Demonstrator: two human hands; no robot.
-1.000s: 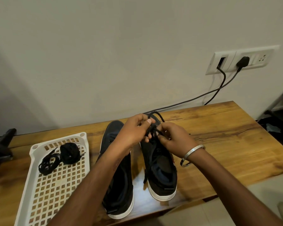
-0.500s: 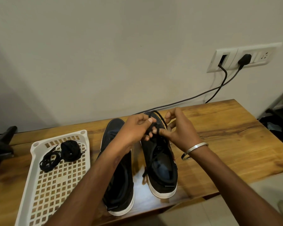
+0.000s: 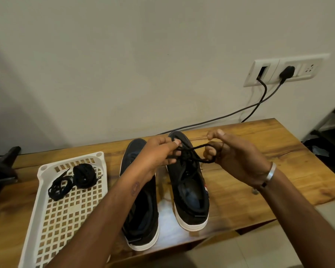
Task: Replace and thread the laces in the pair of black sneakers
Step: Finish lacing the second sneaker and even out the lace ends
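With the left hand (image 3: 161,151) pinching one lace (image 3: 190,151) strand and the right hand (image 3: 234,155) pulling a loop toward 3 o'clock over the right sneaker (image 3: 191,190) — an uneven tug could likely slip the loop or jam the knot

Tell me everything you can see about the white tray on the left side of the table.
The white tray looks like plastic, rectangular with rounded corners, a raised rim and a floor of small square holes through which the wood shows. It lies flat on the wooden table, left of the two black sneakers, its near end cut off by the frame. At its far end lie a loose black lace and a coiled black lace bundle. Neither hand touches it.
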